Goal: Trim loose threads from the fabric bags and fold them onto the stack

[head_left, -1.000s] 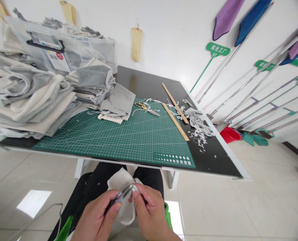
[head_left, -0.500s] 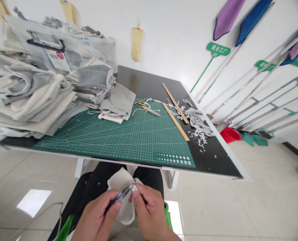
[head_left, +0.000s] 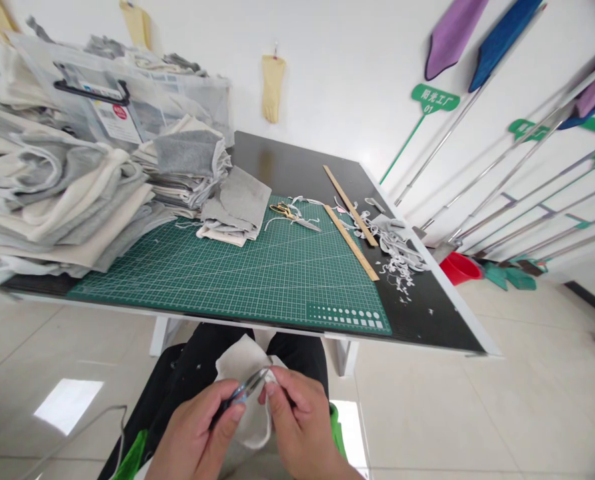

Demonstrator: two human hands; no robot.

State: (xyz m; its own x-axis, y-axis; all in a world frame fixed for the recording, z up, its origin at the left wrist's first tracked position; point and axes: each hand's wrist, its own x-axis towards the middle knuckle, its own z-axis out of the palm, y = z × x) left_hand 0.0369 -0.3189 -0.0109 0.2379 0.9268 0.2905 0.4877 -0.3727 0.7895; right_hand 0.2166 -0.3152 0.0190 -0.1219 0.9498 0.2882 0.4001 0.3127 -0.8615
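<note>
Over my lap, my left hand [head_left: 200, 420] is closed around small thread snips [head_left: 247, 388] with a dark and blue handle. Their metal blades point right, to the edge of an off-white fabric piece [head_left: 241, 358]. That edge is pinched between the thumb and fingers of my right hand [head_left: 302, 417], right by the blade tips. The rest of the fabric hangs down between both hands. Whether the blades are cutting is too small to make out.
Ahead is a table with a green cutting mat [head_left: 217, 280], gold-handled scissors [head_left: 293, 217], wooden rulers [head_left: 351, 243] and fabric scraps [head_left: 400, 250]. Folded grey and cream fabric stacks [head_left: 52, 193] and a clear plastic bin [head_left: 177, 100] fill its left side. Mops and a red bucket [head_left: 460, 268] stand right.
Almost nothing differs. Both hands keep their hold on the snips and the fabric, and the view has shifted very slightly.
</note>
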